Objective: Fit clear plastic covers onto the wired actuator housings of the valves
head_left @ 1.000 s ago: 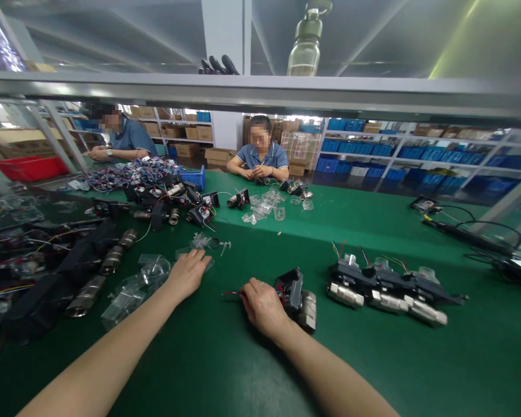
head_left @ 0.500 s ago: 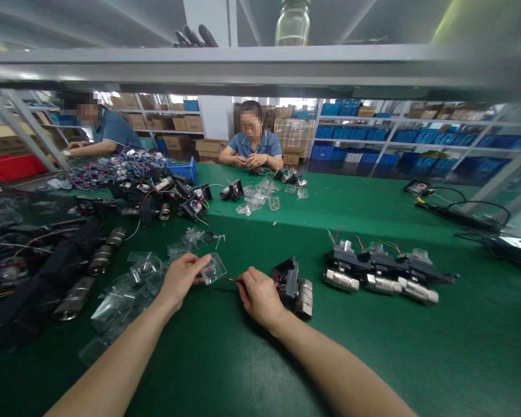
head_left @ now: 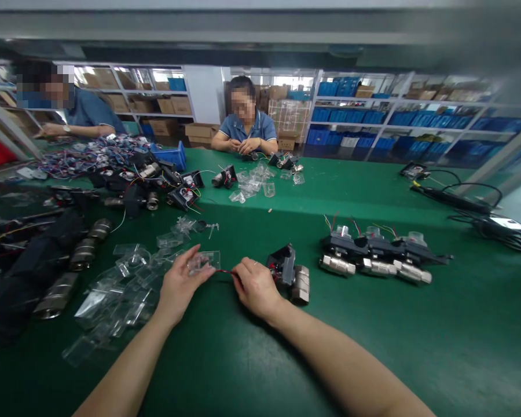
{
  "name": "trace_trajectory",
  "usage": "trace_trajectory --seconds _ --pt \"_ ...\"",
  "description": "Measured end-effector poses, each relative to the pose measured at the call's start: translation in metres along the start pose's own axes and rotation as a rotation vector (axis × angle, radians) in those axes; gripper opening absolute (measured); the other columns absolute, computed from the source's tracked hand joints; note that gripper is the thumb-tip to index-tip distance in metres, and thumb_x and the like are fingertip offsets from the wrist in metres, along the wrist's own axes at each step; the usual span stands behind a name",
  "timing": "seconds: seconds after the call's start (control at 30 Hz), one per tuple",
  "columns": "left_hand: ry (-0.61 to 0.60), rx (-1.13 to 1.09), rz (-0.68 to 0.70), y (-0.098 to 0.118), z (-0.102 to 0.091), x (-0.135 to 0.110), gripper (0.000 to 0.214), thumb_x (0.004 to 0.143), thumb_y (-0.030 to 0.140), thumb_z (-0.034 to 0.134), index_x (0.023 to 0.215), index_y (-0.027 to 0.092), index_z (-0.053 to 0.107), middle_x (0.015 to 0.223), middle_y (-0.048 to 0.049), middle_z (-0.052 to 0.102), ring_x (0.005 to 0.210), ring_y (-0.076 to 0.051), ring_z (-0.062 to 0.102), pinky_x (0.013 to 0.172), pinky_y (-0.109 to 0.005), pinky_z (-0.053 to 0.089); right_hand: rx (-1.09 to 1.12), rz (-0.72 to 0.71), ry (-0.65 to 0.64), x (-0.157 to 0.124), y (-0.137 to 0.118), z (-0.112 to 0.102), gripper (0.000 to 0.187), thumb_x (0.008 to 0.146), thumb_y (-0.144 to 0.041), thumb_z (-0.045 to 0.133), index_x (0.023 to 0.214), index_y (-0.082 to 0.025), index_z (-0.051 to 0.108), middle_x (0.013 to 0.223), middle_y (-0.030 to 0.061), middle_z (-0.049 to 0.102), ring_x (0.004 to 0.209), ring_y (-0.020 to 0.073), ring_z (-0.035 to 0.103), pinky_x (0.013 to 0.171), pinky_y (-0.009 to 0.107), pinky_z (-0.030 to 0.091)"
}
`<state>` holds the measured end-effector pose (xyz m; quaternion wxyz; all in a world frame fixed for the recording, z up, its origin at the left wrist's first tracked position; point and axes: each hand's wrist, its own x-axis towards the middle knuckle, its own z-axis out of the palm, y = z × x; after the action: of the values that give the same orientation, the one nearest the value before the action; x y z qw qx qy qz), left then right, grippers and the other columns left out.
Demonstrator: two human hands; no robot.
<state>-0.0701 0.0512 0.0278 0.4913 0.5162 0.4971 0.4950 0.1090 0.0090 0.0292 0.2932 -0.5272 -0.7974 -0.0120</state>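
My left hand [head_left: 180,284] pinches a clear plastic cover [head_left: 203,262] just above the green table [head_left: 252,359]. My right hand [head_left: 255,286] is closed on red and black wires [head_left: 224,272] that run from a black valve actuator [head_left: 289,272] with a metal fitting, which lies right beside that hand. The cover and the wire ends meet between the two hands. A heap of clear plastic covers [head_left: 121,289] lies to the left of my left hand.
A row of assembled actuators [head_left: 373,258] lies to the right. Black units and metal fittings [head_left: 69,255] crowd the left side. Two other people sit across the table with parts and a blue bin [head_left: 170,155]. Cables [head_left: 464,202] lie far right.
My left hand picked a clear cover from the pile and brought it to the wires in my right hand. The camera tilted down, so the overhead shelf has left the view.
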Motion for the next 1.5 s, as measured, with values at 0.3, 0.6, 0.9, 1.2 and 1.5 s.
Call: trace_trajectory --seconds 0.3,0.6,0.9,1.2,1.5 --pt "0.009 0.506 0.477 -0.016 -0.01 -0.002 0.053 0.068 0.045 0.074 0.114 0.026 0.058 0.114 -0.0059 0.044 0.106 -0.026 0.056 0.086 -0.043 0.057 -0.033 0.016 -0.041 0.0 -0.002 -0.001 0.014 0.089 -0.016 0.044 0.081 -0.016 0.055 0.079 0.0054 0.055 0.072 0.0165 0.051 0.066 0.027 0.04" --pt "-0.012 0.661 0.588 -0.009 -0.007 -0.009 0.052 0.073 0.052 0.067 0.116 0.024 0.056 0.11 -0.0072 0.05 0.104 -0.025 0.058 0.083 -0.04 0.057 -0.055 0.072 -0.07 0.002 -0.004 -0.002 0.012 0.088 -0.015 0.045 0.082 -0.016 0.055 0.081 0.0053 0.057 0.073 0.016 0.051 0.067 0.027 0.04" --pt "-0.006 0.821 0.849 -0.003 -0.004 -0.013 0.052 0.078 0.036 0.067 0.126 0.025 0.048 0.109 -0.0072 0.055 0.102 -0.025 0.06 0.085 -0.04 0.055 -0.075 0.03 -0.097 0.002 -0.004 -0.001 0.012 0.088 -0.015 0.044 0.082 -0.016 0.055 0.079 0.0056 0.054 0.072 0.0174 0.049 0.064 0.029 0.038" --pt "0.05 1.017 1.151 0.002 -0.017 -0.006 0.051 0.081 0.012 0.061 0.128 0.025 0.047 0.129 -0.0108 0.053 0.117 -0.029 0.055 0.094 -0.044 0.051 -0.056 0.023 -0.052 0.001 -0.003 -0.001 0.016 0.09 -0.016 0.041 0.08 -0.017 0.053 0.078 0.0055 0.053 0.071 0.0172 0.048 0.065 0.029 0.038" --pt "0.097 0.752 0.81 -0.002 -0.005 -0.017 0.05 0.077 0.03 0.069 0.123 0.024 0.051 0.114 -0.0081 0.058 0.105 -0.024 0.06 0.077 -0.036 0.06 -0.066 0.043 -0.025 0.003 -0.004 -0.006 0.015 0.09 -0.016 0.043 0.08 -0.017 0.053 0.077 0.0048 0.053 0.072 0.0164 0.048 0.066 0.027 0.038"
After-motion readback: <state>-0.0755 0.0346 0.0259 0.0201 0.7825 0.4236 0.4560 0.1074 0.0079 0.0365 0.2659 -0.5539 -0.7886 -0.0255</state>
